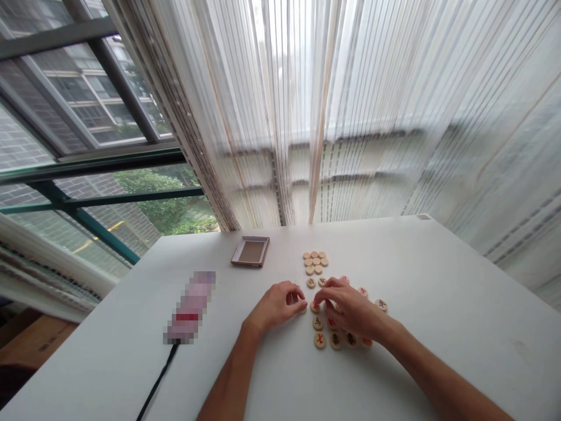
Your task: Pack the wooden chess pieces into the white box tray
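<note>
Round wooden Chinese chess pieces with red or black characters lie in rough rows on the white table [438, 275]. My left hand [278, 304] is at the left side of the rows, its thumb and fingers closed on a chess piece [302, 310] that they mostly cover. Bent over the rows, my right hand [348, 303] has its fingertips on a red-marked chess piece [314, 306] and hides several others. Below the hands are a red-marked piece [319, 340] and a black-marked piece [335, 341]. To the right lies another black-marked piece [381, 305].
Several blank-faced pieces [314, 262] form a group behind the rows. A shallow open box [250, 252] sits at the table's back left. A blurred-out pink phone-like object [190, 310] with a black cable [158, 380] lies left. Sheer curtains [350, 117] hang beyond the table.
</note>
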The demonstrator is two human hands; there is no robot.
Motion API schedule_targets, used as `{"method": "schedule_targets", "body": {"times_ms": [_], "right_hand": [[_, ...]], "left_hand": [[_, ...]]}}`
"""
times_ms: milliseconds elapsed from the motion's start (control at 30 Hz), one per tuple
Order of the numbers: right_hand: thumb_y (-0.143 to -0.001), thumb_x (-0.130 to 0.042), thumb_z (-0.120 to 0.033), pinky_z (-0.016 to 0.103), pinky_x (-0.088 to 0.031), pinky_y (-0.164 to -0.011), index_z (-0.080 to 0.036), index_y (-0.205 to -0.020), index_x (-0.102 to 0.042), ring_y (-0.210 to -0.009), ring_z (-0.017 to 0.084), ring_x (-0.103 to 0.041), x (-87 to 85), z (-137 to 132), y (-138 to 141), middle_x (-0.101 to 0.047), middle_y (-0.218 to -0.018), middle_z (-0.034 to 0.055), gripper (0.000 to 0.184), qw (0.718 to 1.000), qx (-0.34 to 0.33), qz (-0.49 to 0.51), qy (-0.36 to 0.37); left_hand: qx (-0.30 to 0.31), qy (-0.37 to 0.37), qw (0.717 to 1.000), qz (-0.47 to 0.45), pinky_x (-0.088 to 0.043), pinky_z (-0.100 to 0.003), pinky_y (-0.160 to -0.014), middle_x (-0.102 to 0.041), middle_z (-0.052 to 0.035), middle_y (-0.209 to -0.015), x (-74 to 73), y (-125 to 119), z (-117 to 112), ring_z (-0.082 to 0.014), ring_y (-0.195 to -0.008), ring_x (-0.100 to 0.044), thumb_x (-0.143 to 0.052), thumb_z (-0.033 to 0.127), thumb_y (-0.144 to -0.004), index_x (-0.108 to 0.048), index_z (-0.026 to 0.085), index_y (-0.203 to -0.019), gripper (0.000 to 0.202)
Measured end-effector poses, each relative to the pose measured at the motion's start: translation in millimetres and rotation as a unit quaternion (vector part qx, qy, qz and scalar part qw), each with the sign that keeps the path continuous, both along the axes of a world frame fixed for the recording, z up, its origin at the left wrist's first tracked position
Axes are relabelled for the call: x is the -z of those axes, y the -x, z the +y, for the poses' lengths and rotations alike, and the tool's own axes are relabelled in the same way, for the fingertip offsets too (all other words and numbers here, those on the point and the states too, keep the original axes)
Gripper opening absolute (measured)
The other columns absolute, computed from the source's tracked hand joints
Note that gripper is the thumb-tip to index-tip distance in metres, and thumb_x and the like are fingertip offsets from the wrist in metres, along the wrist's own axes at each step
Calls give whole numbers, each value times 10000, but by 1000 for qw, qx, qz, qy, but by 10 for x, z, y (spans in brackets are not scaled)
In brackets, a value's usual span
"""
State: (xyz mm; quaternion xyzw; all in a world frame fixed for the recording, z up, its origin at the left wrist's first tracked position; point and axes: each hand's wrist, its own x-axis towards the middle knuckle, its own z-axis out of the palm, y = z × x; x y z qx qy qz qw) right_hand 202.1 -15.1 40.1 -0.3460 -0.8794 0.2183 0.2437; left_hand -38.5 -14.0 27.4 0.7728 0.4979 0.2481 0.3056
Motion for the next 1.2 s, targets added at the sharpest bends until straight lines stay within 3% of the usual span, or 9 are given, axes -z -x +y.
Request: {"method": "schedule_targets", "body": {"times_ms": [267,567,767,1000,1200], "right_hand": [[-803,-566,8,340,-483,-874,-251,-986,-744,-991,228,-618,42,20,-6,-652,-1006,69,364,1000,-7,-28,-6],[-799,-564,6,335,-474,-855,-239,-981,-741,-955,223,-634,-27,2,9,-694,-974,66,353,999,-22,-29,-17],[-803,-540,-4,367,-474,-885,-233,-975,-711,-942,223,-636,-2,47,-37,-712,-935,50,333,999,11,11,-30],[-911,-514,-144,352,-554,-832,-247,-1142,-660,-987,206,-668,33,407,-238,-717,-1076,51,292,988,140,61,-16],[-918,-556,-172,368,-564,-871,-258,-1176,-707,-962,219,-698,86,842,-311,-723,-1084,62,311,993,119,0,-13]], "left_hand": [[16,24,1000,-1,-459,-238,-637,-694,-25,-807,-39,14,-20,-157,-697,-589,-654,328,-839,-774,202,-921,192],[16,21,1000,3,-461,-245,-630,-692,-35,-793,-68,6,-27,-162,-687,-584,-651,343,-837,-771,194,-916,207],[19,21,1000,2,-448,-243,-626,-694,-34,-796,-47,12,-16,-157,-682,-575,-633,357,-855,-769,190,-912,223],[-24,-23,999,3,-426,-251,-615,-687,-26,-735,14,4,38,-157,-648,-560,-582,398,-892,-749,180,-890,275],[-70,-68,995,4,-399,-255,-617,-671,-20,-701,44,-21,63,-156,-623,-554,-501,430,-952,-707,191,-818,342]]}}
